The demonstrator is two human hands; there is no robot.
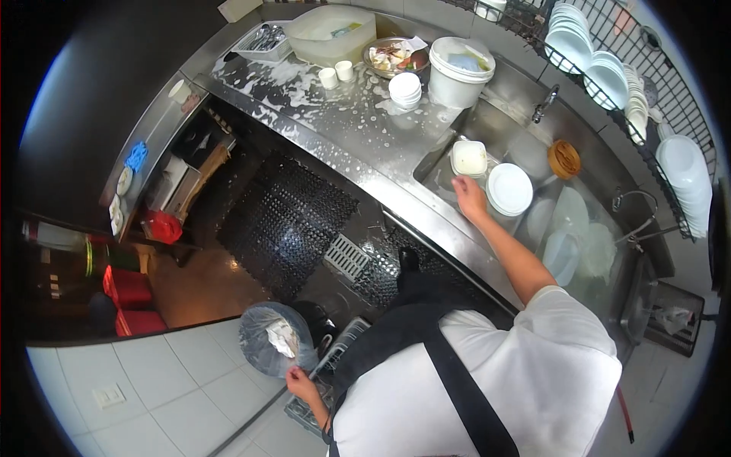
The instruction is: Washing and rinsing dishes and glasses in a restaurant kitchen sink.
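Note:
My right hand [470, 197] is over the near edge of the sink, its fingers bent just below a white square bowl [469, 157]. Whether the fingertips touch the bowl is unclear. Beside that hand, a stack of round white plates [510, 188] rises in the sink basin. My left hand [302, 384] hangs low at the side, by the rim of a waste bin with a clear plastic liner [257, 348]. Crumpled white paper [281, 337] lies inside the bin. The left fingers are curled, and their grip is too small to make out.
On the sudsy steel counter [354, 131] stand a white bucket [460, 74], a bowl of food scraps [394, 57], small white cups [336, 74], stacked bowls [405, 90], a plastic tub [330, 34] and a cutlery basket [265, 41]. A wire rack [665, 74] holds dishes above the faucet [545, 104]. Rubber mats [285, 223] cover the floor.

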